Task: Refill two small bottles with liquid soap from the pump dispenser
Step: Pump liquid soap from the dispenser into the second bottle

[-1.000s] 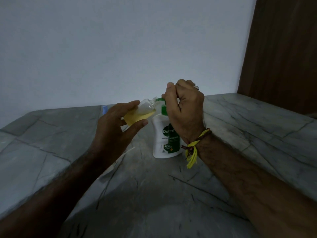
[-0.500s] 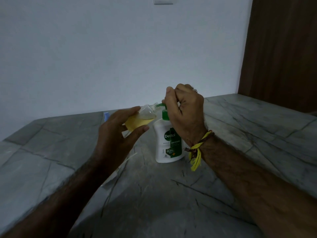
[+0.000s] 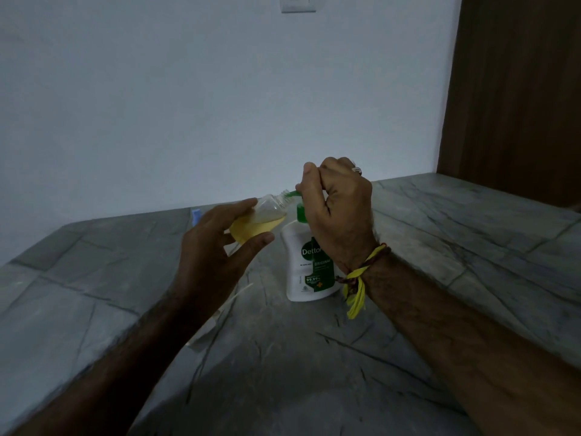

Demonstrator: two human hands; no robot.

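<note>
Left hand (image 3: 217, 247) grips tilted small bottle (image 3: 261, 218) at nozzle's 9 o'clock; right hand (image 3: 339, 212) curls over pump dispenser (image 3: 309, 265). Mouth slipping off nozzle likely spills soap on counter (image 3: 440, 247).

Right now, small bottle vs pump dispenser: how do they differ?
The small bottle is clear, showing yellow soap inside; the pump dispenser is opaque white with a green label. The small bottle is tilted in the air, held by the left hand; the pump dispenser stands upright on the counter, with the right hand on its pump. The bottle looks smaller. The bottle's mouth meets the dispenser's spout.
</note>
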